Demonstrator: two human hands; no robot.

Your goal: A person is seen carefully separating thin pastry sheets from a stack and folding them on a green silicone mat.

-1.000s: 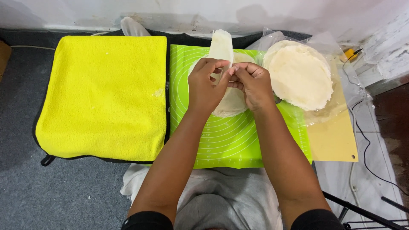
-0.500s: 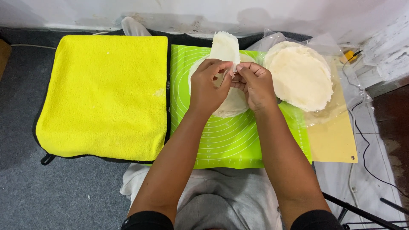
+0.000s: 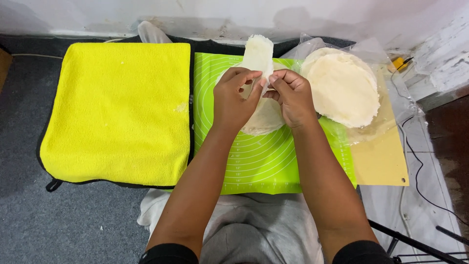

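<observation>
Fluffy yellow cloth towel, matt dough sheet

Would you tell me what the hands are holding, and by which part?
Both the left hand and right hand pinch a thin pale dough sheet at its lower end, above the green mat.

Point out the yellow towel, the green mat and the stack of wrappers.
yellow towel [image 3: 117,110], head view, middle of cloth.
green mat [image 3: 266,161], head view, bare near part.
stack of wrappers [image 3: 344,88], head view, top sheet's middle.

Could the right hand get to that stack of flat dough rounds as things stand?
Probably yes: the stack of dough rounds lies just beside the right hand with nothing between, though that hand pinches a dough sheet.
</observation>
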